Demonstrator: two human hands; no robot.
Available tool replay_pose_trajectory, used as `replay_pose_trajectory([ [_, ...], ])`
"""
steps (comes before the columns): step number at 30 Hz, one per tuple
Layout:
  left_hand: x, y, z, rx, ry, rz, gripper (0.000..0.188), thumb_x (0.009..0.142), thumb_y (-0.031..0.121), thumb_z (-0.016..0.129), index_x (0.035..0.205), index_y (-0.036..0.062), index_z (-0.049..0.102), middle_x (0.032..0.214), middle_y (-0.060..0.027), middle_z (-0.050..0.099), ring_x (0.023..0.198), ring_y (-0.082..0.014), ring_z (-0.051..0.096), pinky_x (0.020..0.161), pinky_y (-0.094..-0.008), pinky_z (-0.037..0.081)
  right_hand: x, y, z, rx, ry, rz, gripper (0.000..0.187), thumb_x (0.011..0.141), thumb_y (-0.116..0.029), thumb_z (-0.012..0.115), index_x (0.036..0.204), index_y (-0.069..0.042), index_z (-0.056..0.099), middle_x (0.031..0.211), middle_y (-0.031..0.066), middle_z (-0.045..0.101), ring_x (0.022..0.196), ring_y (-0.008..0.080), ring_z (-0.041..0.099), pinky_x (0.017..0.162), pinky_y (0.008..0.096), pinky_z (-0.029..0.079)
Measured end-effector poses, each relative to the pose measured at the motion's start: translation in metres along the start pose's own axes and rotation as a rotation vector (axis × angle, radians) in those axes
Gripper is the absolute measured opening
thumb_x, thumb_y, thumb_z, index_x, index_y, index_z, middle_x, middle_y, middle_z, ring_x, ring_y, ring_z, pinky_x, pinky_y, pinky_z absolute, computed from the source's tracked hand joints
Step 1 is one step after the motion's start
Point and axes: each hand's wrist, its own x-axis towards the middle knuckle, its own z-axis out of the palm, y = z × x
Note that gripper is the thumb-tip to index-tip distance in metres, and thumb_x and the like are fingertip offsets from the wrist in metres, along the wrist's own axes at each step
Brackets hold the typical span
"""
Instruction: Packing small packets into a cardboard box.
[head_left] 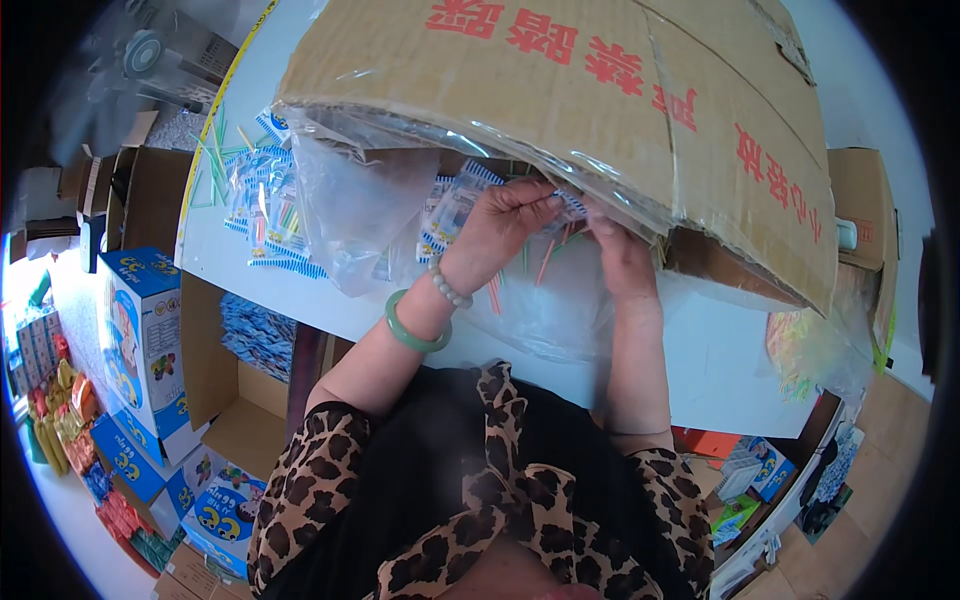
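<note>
Under the edge of a big cardboard box point(600, 110) lying on its side, both hands meet at a small clear packet with blue-striped ends point(570, 205). My left hand point(510, 218) pinches one end of it. My right hand point(625, 262) is closed at its other side, fingertips partly hidden below the box edge. Beneath the hands are thin pink straws point(545, 262) and some green ones. More striped packets point(450, 208) lie just left of my left hand, on clear plastic sheeting point(365, 215) that spills from the box.
A pile of filled packets point(270, 215) and loose green straws point(215, 165) lie at the white table's point(400, 325) left. Blue printed cartons point(150, 340) and an open brown carton point(245, 425) stand at lower left. Right of the table hangs a bag of pale coloured straws point(805, 350).
</note>
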Motion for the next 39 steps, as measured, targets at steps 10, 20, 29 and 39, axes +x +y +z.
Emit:
replay_pose_trajectory([
  [10, 0.005, -0.007, 0.0, -0.376, -0.058, -0.139, 0.021, 0.091, 0.011, 0.051, 0.105, 0.0014, 0.063, 0.099, -0.0037, 0.062, 0.088, -0.0094, 0.055, 0.082, -0.0238, 0.044, -0.001, -0.029, -0.014, -0.753, 0.425, -0.318, 0.025, 0.083, -0.014, 0.057, 0.104, 0.0, 0.06, 0.102, 0.0128, 0.062, 0.097, 0.0234, 0.057, 0.086, 0.0327, 0.043],
  [20, -0.02, 0.012, -0.022, -0.548, -0.181, -0.11, 0.039, 0.087, 0.019, 0.058, 0.118, -0.0045, 0.053, 0.11, -0.0068, 0.057, 0.1, -0.0144, 0.053, 0.088, -0.0271, 0.043, -0.021, -0.019, 0.014, 0.105, 0.0, -0.088, 0.007, 0.079, 0.005, 0.054, 0.08, -0.002, 0.057, 0.085, 0.0017, 0.06, 0.081, 0.0071, 0.053, 0.075, 0.0214, 0.043],
  [29, -0.076, 0.04, -0.044, -0.001, 0.082, 0.094, 0.023, 0.081, 0.006, 0.062, 0.103, 0.002, 0.065, 0.096, -0.0061, 0.058, 0.088, -0.0165, 0.055, 0.079, -0.0279, 0.044, -0.054, -0.033, 0.066, 0.26, -0.233, -0.101, 0.01, 0.079, 0.003, 0.054, 0.086, -0.002, 0.058, 0.084, -0.0015, 0.058, 0.078, 0.0063, 0.052, 0.069, 0.0209, 0.042],
  [39, -0.074, 0.055, -0.164, 0.668, 0.663, -0.005, 0.011, 0.077, 0.002, 0.061, 0.088, -0.0011, 0.061, 0.081, -0.0063, 0.058, 0.075, -0.0148, 0.057, 0.067, -0.0274, 0.045, -0.025, -0.041, 0.085, -0.523, -0.012, 0.086, 0.029, 0.08, -0.017, 0.061, 0.103, -0.002, 0.056, 0.085, 0.0117, 0.061, 0.076, 0.0218, 0.06, 0.071, 0.03, 0.047],
])
